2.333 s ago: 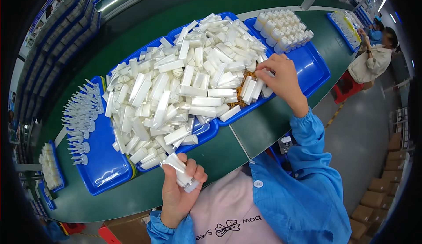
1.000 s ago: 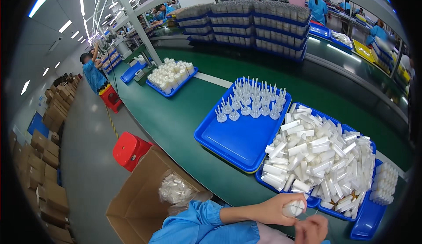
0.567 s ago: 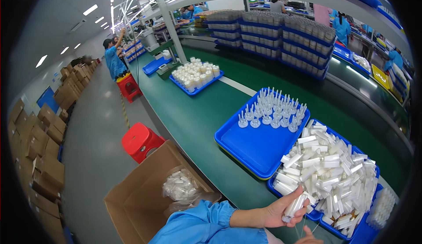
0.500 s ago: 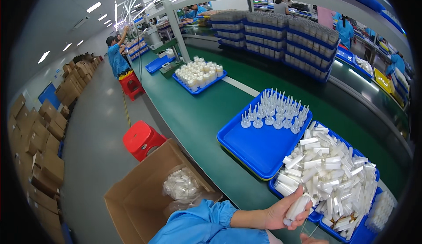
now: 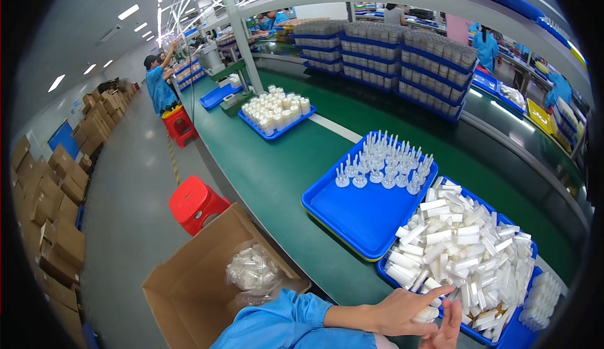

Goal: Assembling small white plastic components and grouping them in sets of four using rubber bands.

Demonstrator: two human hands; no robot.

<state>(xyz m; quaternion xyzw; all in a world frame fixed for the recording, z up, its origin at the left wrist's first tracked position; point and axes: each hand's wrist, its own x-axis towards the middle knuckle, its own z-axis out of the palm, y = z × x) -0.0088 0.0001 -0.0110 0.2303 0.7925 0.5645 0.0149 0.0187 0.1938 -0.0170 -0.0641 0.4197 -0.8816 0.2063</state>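
Left hand: the left hand [image 5: 402, 308] is seen at the lower edge, its fingers closed around a small white tube [image 5: 426, 314], at the near edge of the tube pile.
Right hand: only part of the right hand [image 5: 448, 333] is shown, fingers extended beside the left hand; whether anything is gripped cannot be told.
Tubes: a heap of white tubes [image 5: 465, 258] is held in a blue tray [image 5: 522, 333] on the green counter [image 5: 277, 173].
Caps: white caps [image 5: 384, 163] are stood upright at the far end of a second blue tray [image 5: 358, 214], just left of the heap.
Box: an open cardboard box [image 5: 189, 286] with a clear bag [image 5: 251, 267] inside is placed on the floor beside the counter, near a red stool [image 5: 195, 201].
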